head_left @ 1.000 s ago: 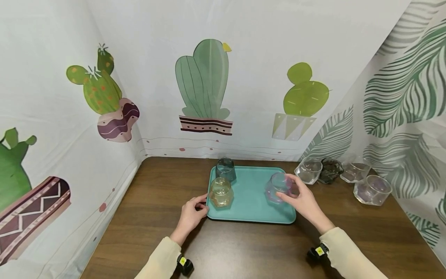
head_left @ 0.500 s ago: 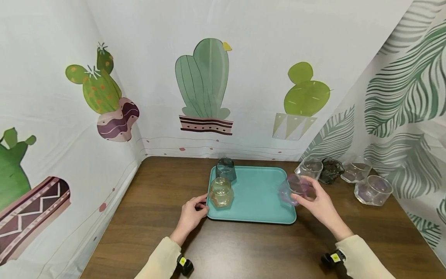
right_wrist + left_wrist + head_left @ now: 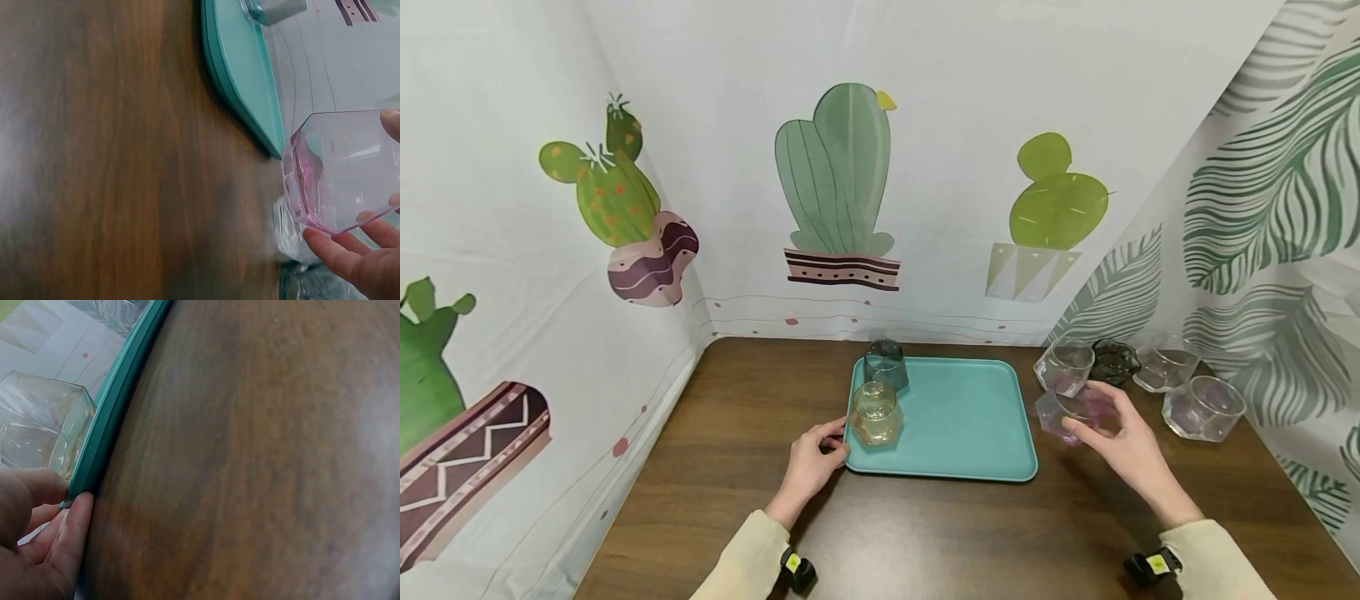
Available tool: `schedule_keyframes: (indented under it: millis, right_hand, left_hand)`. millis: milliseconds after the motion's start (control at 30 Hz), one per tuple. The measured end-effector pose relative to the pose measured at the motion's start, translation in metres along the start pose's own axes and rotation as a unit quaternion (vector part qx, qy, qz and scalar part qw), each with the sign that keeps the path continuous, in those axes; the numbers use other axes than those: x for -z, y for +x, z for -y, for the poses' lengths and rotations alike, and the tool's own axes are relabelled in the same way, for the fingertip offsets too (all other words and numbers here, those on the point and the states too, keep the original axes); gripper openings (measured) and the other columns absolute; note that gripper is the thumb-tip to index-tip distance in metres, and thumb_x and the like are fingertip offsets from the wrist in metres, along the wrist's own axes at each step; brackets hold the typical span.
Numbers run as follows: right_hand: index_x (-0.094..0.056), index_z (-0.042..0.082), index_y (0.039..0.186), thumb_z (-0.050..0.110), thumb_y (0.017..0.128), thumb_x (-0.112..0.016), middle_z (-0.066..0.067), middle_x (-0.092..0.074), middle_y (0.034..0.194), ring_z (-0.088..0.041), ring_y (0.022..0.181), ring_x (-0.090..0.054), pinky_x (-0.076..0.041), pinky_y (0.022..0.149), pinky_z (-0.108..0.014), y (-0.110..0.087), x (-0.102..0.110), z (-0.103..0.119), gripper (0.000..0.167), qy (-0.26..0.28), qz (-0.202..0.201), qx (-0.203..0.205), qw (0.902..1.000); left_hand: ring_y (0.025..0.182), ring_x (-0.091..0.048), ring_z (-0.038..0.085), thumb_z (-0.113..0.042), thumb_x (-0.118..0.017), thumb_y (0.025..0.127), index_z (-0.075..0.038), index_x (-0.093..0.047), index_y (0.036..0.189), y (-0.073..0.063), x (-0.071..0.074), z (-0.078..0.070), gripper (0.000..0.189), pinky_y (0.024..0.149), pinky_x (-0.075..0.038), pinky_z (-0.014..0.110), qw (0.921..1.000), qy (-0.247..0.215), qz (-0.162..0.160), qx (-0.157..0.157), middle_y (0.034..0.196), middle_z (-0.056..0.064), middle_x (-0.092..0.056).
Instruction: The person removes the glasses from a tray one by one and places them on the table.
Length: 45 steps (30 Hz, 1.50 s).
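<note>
My right hand (image 3: 1120, 429) holds a pink-purple glass (image 3: 1060, 412) between thumb and fingers, just right of the teal tray (image 3: 955, 417). In the right wrist view the faceted pink glass (image 3: 344, 175) appears apart from the tray's edge. With thumb and fingers, my left hand (image 3: 817, 458) pinches the tray's left rim; the left wrist view shows the thumb at the rim (image 3: 103, 431). On the tray's left side stand a yellowish glass (image 3: 877, 421) and, behind it, a dark blue-grey glass (image 3: 886, 367).
Right of the tray, near the back, stand a clear glass (image 3: 1067, 360), a dark smoky glass (image 3: 1114, 362) and two more clear glasses, one (image 3: 1167, 367) behind the other (image 3: 1204, 408). A printed cloth (image 3: 955, 192) hangs behind the wooden table (image 3: 925, 533).
My right hand has carried the pink-purple glass rightward, from over the tray's right side to beyond its right edge. My left hand has stayed at the tray's left rim.
</note>
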State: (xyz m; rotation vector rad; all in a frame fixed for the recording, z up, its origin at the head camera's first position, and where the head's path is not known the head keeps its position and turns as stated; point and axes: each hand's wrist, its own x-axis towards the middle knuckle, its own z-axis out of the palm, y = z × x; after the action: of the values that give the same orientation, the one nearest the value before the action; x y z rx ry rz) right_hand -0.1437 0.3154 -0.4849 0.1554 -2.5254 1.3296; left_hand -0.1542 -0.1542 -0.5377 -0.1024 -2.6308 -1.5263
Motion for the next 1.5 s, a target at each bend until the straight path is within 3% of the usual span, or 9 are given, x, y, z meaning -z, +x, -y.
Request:
schedule_keyframes:
  millis: [67,167,300,433,900,1033,1133,1500]
  right_hand:
    - [-0.047,0.000,0.146,0.010,0.090,-0.082,-0.012,-0.058,0.124,0.012,0.108,-0.049,-0.047,0.084,0.000,-0.001,0.005,-0.002,0.068,-0.008,-0.010,-0.001,0.9999]
    - [-0.048,-0.001,0.144,0.009,0.088,-0.083,-0.009,-0.058,0.121,0.013,0.107,-0.049,-0.046,0.083,0.000,-0.002,0.011,-0.005,0.067,-0.016,-0.025,0.001,0.9996]
    - [-0.049,-0.003,0.143,0.008,0.087,-0.084,-0.018,-0.058,0.124,0.016,0.104,-0.048,-0.044,0.083,0.002,-0.002,0.018,-0.011,0.067,-0.032,-0.041,0.005,0.9987]
    - [-0.049,-0.002,0.145,0.013,0.087,-0.085,-0.017,-0.058,0.123,0.018,0.101,-0.046,-0.041,0.080,0.002,-0.002,0.026,-0.016,0.069,-0.053,-0.053,-0.008,0.9972]
    - [-0.044,-0.002,0.148,0.027,0.092,-0.080,-0.030,-0.058,0.129,0.014,0.092,-0.042,-0.037,0.071,-0.005,-0.005,0.046,-0.034,0.073,-0.085,-0.079,-0.103,0.9879]
    - [-0.040,-0.005,0.151,0.029,0.093,-0.078,-0.036,-0.054,0.135,-0.021,0.106,-0.059,-0.036,0.075,-0.005,-0.003,0.047,-0.035,0.077,-0.083,-0.086,-0.129,0.9845]
    - [-0.037,-0.006,0.153,0.030,0.094,-0.076,-0.038,-0.052,0.138,-0.050,0.119,-0.053,-0.034,0.075,-0.007,-0.003,0.047,-0.037,0.080,-0.084,-0.088,-0.145,0.9820]
    - [-0.032,-0.009,0.155,0.033,0.096,-0.073,-0.041,-0.048,0.142,-0.057,0.126,-0.051,-0.034,0.076,-0.010,-0.001,0.047,-0.046,0.083,-0.091,-0.096,-0.173,0.9759]
  left_hand:
    - [0.086,-0.069,0.017,0.002,-0.074,0.086,-0.003,-0.073,0.130,0.000,0.000,0.001,0.044,0.071,-0.055,0.021,1.0000,0.000,0.000,-0.003,0.110,0.010,-0.075]
    - [0.087,-0.070,0.017,0.002,-0.074,0.086,-0.003,-0.073,0.130,0.000,-0.001,0.002,0.044,0.073,-0.055,0.022,1.0000,0.000,0.000,-0.004,0.110,0.010,-0.075]
    - [0.087,-0.070,0.018,0.002,-0.074,0.086,-0.003,-0.073,0.130,-0.001,0.000,0.002,0.044,0.074,-0.055,0.022,1.0000,-0.002,0.000,-0.001,0.110,0.010,-0.075]
    - [0.087,-0.070,0.017,0.001,-0.073,0.086,-0.002,-0.073,0.130,-0.001,0.000,0.002,0.044,0.073,-0.055,0.021,1.0000,0.000,0.000,-0.005,0.111,0.011,-0.075]
    - [0.086,-0.070,0.016,0.002,-0.073,0.086,-0.002,-0.072,0.130,0.000,-0.001,0.003,0.044,0.073,-0.055,0.021,1.0000,0.004,0.000,-0.006,0.110,0.011,-0.075]
    - [0.085,-0.070,0.016,0.002,-0.073,0.086,0.000,-0.072,0.129,0.000,-0.001,0.005,0.044,0.071,-0.055,0.021,0.9998,0.007,-0.003,-0.016,0.110,0.012,-0.075]
    - [0.086,-0.071,0.017,0.002,-0.073,0.086,-0.002,-0.073,0.129,0.000,-0.001,0.005,0.044,0.072,-0.055,0.020,1.0000,0.002,-0.002,-0.009,0.110,0.011,-0.075]
    - [0.088,-0.071,0.021,0.003,-0.074,0.085,-0.002,-0.072,0.130,0.000,-0.001,0.003,0.045,0.074,-0.055,0.022,1.0000,-0.001,0.002,-0.006,0.110,0.011,-0.075]
